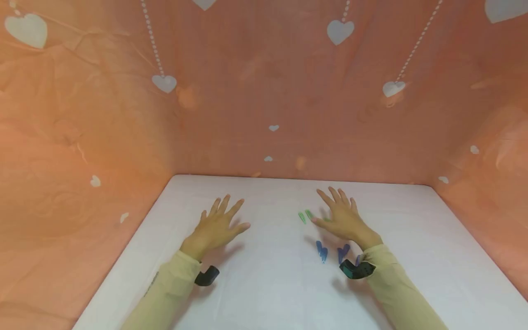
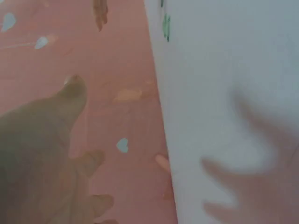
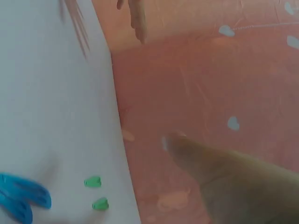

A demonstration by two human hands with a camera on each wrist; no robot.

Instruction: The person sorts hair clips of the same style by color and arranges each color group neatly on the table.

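My left hand [image 1: 216,228] hovers over the left half of the white tabletop, fingers spread and holding nothing. On the right, my right hand [image 1: 344,221] is also spread and holds nothing. Beside its thumb lie slim green pieces [image 1: 302,217], with more green partly hidden behind the hand. Nearer the front, several blue elongated pieces [image 1: 319,248] lie in V-shaped pairs; some are partly covered by the right wrist. The right wrist view shows two green pieces [image 3: 93,181] and glossy blue ones [image 3: 28,189]. Their exact kind cannot be told.
The white tabletop [image 1: 264,293] is enclosed at the back and sides by orange-pink sheeting [image 1: 264,91] printed with pale hearts. Black devices [image 1: 207,276] are strapped at both wrists. Both arms cast shadows on the table.
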